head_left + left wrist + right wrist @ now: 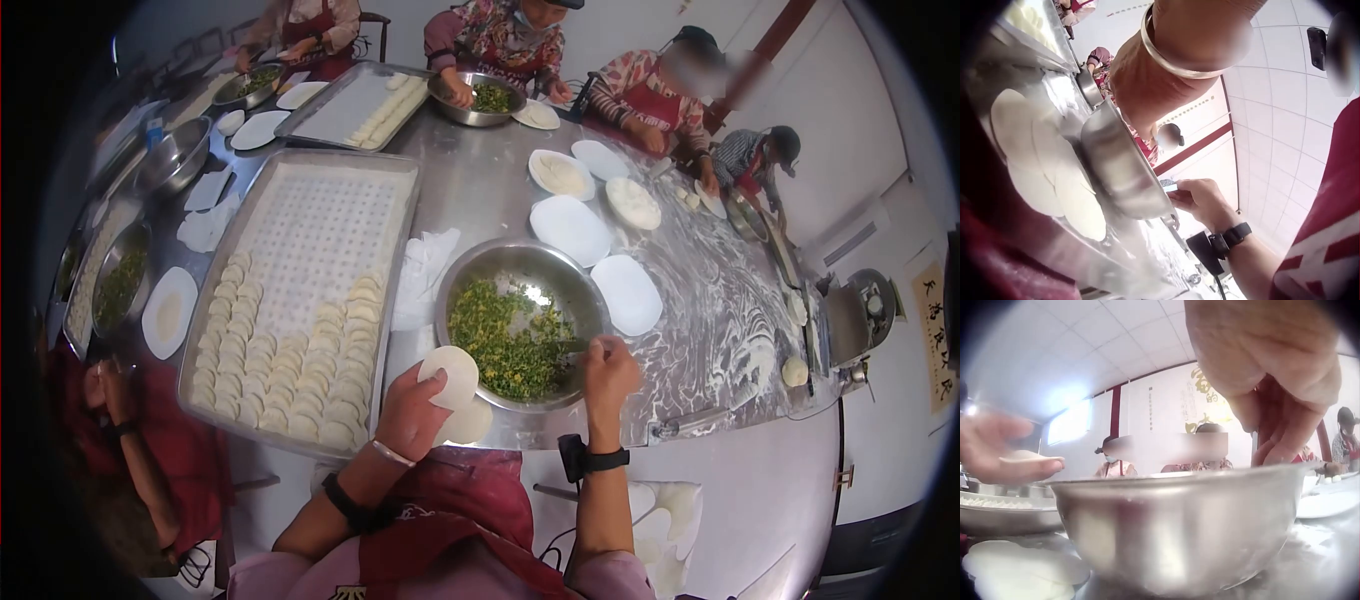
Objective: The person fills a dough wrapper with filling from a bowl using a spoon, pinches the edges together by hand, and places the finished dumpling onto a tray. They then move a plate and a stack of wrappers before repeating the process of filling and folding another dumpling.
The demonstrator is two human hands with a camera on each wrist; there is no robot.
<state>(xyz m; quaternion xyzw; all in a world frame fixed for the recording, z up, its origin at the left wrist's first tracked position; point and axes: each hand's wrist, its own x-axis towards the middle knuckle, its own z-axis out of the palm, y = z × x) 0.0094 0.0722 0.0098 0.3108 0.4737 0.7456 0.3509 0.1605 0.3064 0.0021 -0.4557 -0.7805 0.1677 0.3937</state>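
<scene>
My left hand [410,408] [997,450] carries a round dough wrapper [450,376] [1022,456] on its fingers; the right wrist view shows the thumb raised above it. Overlapping wrappers [467,423] [1047,165] lie at the table edge, below that hand. The steel bowl [455,270] [1179,531] stands beside it with chopped green and yellow filling [505,335]. At the bowl's right rim my right hand [610,377] [1204,200] pinches a thin utensil [1170,187], its far end in the filling.
Left of the bowl is a metal tray [398,240] with rows of dumplings [285,375]. White plates [627,295] stand beyond the bowl, with flour [715,320] on the table to the right. People work around the table; another bowl [150,270] is at left.
</scene>
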